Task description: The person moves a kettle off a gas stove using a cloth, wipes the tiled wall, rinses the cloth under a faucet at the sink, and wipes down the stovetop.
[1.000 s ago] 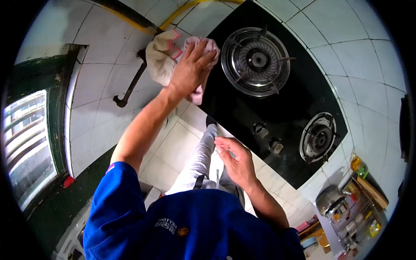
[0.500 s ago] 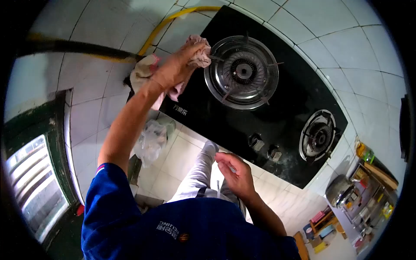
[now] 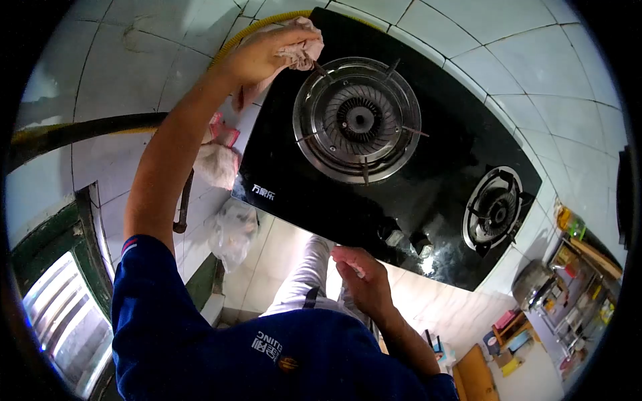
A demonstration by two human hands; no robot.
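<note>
My left hand is closed around a crumpled pale pink cloth. It presses the cloth near the back left corner of the black glass gas stove, beside the large burner. A loose end of the cloth hangs past the stove's left edge. My right hand hovers in front of the stove's front edge, below the two control knobs. Its fingers are loosely bent, the thumb stands a little apart, and I see nothing held.
A smaller burner sits at the stove's right end. Beside the left edge lies a whitish and pink cloth. A clear plastic bag hangs below it. A yellow hose runs behind. Right of the stove stands a metal pot.
My left hand has moved the pink cloth back along the stove's left edge, uncovering the front left corner and the whitish cloth. The view has shifted slightly. My right hand stays near the front edge.
</note>
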